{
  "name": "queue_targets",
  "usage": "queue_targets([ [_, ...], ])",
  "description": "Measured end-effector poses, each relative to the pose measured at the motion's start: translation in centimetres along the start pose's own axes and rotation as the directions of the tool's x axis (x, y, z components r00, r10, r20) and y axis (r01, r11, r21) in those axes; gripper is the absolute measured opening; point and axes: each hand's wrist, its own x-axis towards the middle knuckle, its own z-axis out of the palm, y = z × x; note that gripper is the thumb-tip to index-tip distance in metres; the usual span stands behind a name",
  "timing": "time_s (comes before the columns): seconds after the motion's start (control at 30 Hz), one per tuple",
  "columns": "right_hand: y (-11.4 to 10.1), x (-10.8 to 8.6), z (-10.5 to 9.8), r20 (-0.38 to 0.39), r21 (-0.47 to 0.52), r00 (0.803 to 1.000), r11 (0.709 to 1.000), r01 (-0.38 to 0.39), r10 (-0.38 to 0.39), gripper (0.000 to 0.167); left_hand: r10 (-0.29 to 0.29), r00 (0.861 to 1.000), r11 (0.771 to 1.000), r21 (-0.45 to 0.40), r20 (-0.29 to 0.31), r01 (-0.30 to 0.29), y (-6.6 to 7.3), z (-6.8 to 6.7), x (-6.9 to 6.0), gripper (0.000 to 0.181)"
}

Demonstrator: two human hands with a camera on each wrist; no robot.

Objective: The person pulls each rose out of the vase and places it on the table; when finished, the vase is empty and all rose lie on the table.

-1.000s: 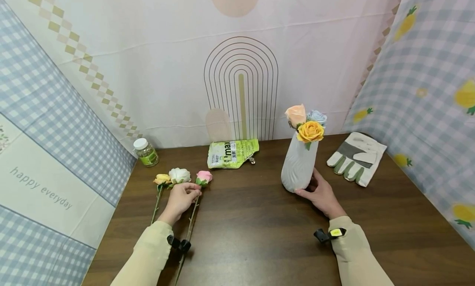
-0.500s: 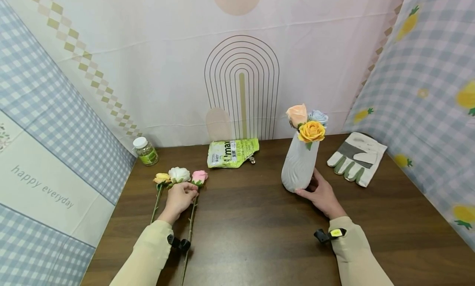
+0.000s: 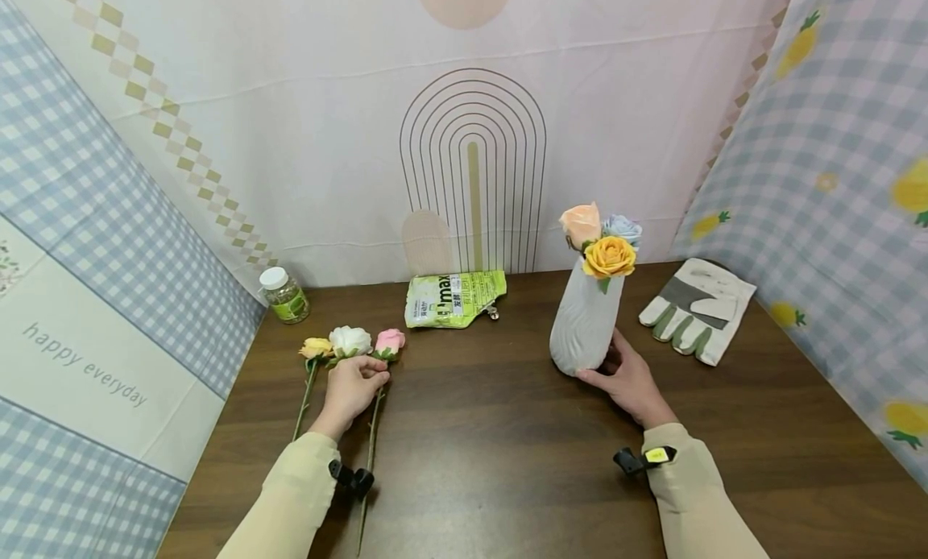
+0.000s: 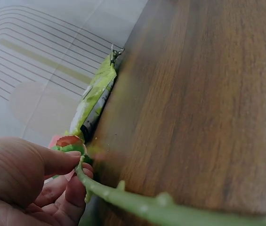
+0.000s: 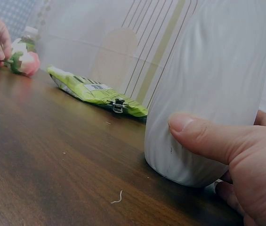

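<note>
My left hand (image 3: 353, 390) pinches the thorny green stem (image 4: 137, 202) of a pink rose (image 3: 390, 343) just under its bloom, between thumb and fingers. Beside it lie a white flower (image 3: 350, 341) and a small yellow rose (image 3: 316, 348); my left hand and sleeve hide parts of their stems. On the right, a white ribbed vase (image 3: 583, 321) stands on the table, holding a peach rose (image 3: 582, 222), a light blue flower (image 3: 622, 227) and a golden-yellow rose (image 3: 610, 257). My right hand (image 3: 631, 382) grips the vase low down, thumb on its near side in the right wrist view.
A white-capped jar (image 3: 285, 297) stands at the back left of the brown table (image 3: 493, 462). A green pouch (image 3: 453, 300) with a binder clip (image 5: 117, 105) lies at the back middle. A white, grey and green glove (image 3: 699, 309) lies right of the vase.
The pink rose's bloom has shifted slightly left, closer to the white flower, and its stem has swung to stand straighter. My right hand and the vase have stayed put.
</note>
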Motion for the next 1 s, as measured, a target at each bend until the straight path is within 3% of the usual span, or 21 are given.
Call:
queue_targets([
  [0.53, -0.27, -0.05, 0.04, -0.001, 0.002, 1.000, 1.000, 0.009, -0.009, 0.098, -0.073, 0.997, 0.990, -0.120, 0.037, 0.077, -0.18, 0.62, 0.33, 0.011],
  [1.0, -0.66, -0.14, -0.06, 0.008, 0.001, 1.000, 1.000, 0.003, -0.003, 0.098, 0.017, 1.000, 1.000, -0.002, 0.001, -0.017, -0.21, 0.06, -0.10, 0.007],
])
